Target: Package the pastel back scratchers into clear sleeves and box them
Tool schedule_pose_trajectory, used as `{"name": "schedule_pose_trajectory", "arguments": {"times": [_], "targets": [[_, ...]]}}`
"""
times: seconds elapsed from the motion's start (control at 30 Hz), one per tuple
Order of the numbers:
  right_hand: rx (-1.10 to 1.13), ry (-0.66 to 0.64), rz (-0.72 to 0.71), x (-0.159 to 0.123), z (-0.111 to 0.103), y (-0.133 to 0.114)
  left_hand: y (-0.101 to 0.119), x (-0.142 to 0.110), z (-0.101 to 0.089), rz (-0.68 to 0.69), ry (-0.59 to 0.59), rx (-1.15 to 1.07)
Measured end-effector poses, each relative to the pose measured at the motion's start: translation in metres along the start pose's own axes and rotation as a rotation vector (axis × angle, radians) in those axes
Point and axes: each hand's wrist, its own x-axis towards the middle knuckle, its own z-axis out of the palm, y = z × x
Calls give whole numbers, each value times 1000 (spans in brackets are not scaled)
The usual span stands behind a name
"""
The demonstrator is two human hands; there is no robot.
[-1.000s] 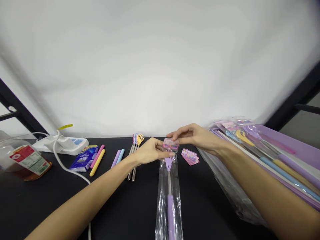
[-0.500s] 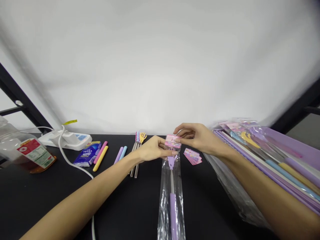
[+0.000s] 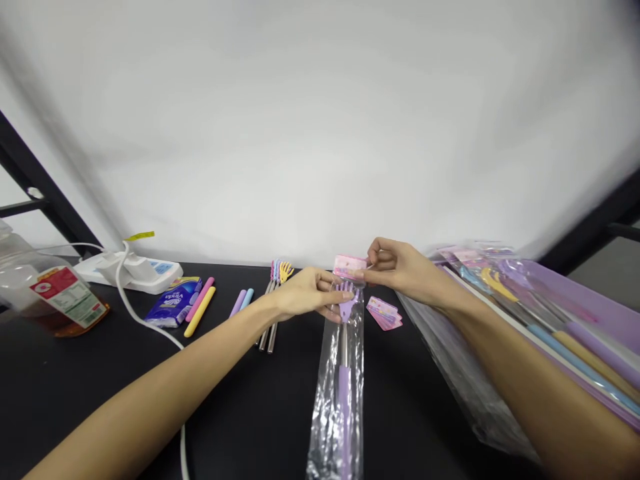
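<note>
From here I see my left hand [image 3: 303,293] curled in a narrow shape at the mouth of a clear plastic bag [image 3: 335,413], its fingertips [image 3: 333,310] right by a purple plastic claw-shaped back scratcher head [image 3: 347,300]; I cannot tell whether it grips the plastic. My right hand [image 3: 395,267] is pinched narrow on the end of a pink printed card [image 3: 350,267], which sits just above the claw at the bag's mouth. The bag lies lengthwise on the black counter [image 3: 100,400], holding a steel shaft [image 3: 344,347] and a lilac handle [image 3: 345,400]. To the right, a shallow lilac plastic tray [image 3: 590,300] holds bagged back scratchers with pastel handles, and its near edge rests beside a pile of clear plastic bags [image 3: 460,373]. Loose pink cards [image 3: 384,313] lie just right of the bag, between it and that pile. To the left stand off a bundle of steel back scratcher shafts [image 3: 266,333] with pastel claw heads [image 3: 279,277], then lilac and blue handles [image 3: 241,301], pink and yellow handles [image 3: 200,307], a blue packet [image 3: 173,303], a white power strip [image 3: 130,273] with its white cable [image 3: 145,327], and a clear jar [image 3: 30,287] with a red-and-white label and amber contents. The counter's far edge meets a white backdrop [image 3: 320,133].
</note>
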Motion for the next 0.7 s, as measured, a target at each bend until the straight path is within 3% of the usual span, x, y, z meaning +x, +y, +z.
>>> {"name": "schedule_pose_trajectory", "arguments": {"times": [0.13,0.23,0.3,0.37,0.47,0.6,0.7], "targets": [[83,-154,243,-8,7,-13,3,5,0,101,303,-111],[76,-196,219,-14,10,-21,9,8,-2,209,560,-182],[54,-145,153,-17,9,-23,14,10,-2,253,641,-195],[51,-96,95,-20,2,-24,20,13,1,250,620,-210],[-64,-12,56,-30,-25,-23,27,20,15,175,469,-232],[-354,219,167,-58,-82,-10,28,37,47,38,277,-115],[-449,429,297,-84,-121,10,23,54,76,-21,159,-8]]}}
